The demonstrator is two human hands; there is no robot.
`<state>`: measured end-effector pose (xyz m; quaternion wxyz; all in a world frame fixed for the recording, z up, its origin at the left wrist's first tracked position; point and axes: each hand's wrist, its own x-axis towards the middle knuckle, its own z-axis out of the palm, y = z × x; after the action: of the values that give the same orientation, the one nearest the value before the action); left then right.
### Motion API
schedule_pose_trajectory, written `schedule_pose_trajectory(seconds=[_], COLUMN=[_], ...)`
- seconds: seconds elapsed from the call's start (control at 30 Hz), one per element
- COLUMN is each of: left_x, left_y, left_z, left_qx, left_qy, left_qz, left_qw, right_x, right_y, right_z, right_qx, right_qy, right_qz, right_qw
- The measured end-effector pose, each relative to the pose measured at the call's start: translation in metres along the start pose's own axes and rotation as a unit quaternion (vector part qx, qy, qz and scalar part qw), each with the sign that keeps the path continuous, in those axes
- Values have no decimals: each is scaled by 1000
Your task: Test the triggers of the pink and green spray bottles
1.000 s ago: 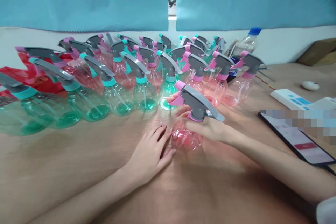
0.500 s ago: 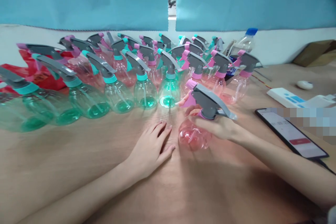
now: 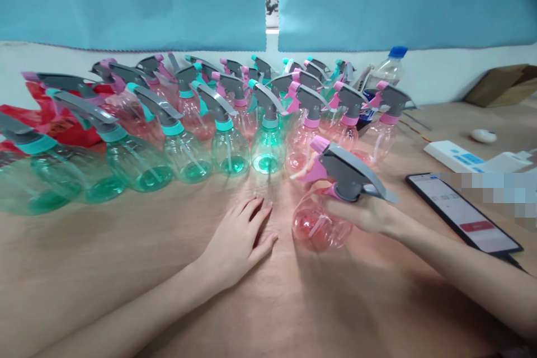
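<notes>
My right hand (image 3: 356, 212) is wrapped round the neck of a pink spray bottle (image 3: 319, 230) with a grey and pink trigger head. The bottle leans to the right, and its nozzle points up and away to the left. Whether its base touches the wooden table (image 3: 235, 319) I cannot tell. Left of it, my left hand (image 3: 239, 235) lies flat on the table with fingers spread and nothing in them. Just beyond my hands stands a front row of spray bottles, among them a green one (image 3: 268, 151) and a pink one (image 3: 306, 128).
Several more pink and green spray bottles crowd behind, near a red plastic bag (image 3: 75, 128). To the right lie a phone (image 3: 465, 212), a white power strip (image 3: 453, 156) and a mouse (image 3: 484, 136). A blue-capped bottle (image 3: 388, 72) stands at the back by the wall.
My right hand has moved the pink spray bottle a little to the right and toward me. My left hand stays where it was.
</notes>
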<state>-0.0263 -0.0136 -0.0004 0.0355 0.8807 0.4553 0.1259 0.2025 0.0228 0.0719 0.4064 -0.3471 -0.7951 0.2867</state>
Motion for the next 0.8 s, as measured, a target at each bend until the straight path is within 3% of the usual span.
schedule_pose_trajectory(seconds=[0.23,0.53,0.8], left_x=[0,0,0], left_y=[0,0,0], left_z=[0,-1,-1], left_qx=[0,2,1], left_qy=[0,-3,-3], left_qz=[-3,-5,-4], left_qw=[1000,1000,1000], right_x=[-1,-2,2], right_y=[3,0,-3], right_z=[2,2,1], right_qx=[76,-19,-4], right_qy=[-16,29,-1], right_qz=[0,-24,-35], right_qw=[997,999,999])
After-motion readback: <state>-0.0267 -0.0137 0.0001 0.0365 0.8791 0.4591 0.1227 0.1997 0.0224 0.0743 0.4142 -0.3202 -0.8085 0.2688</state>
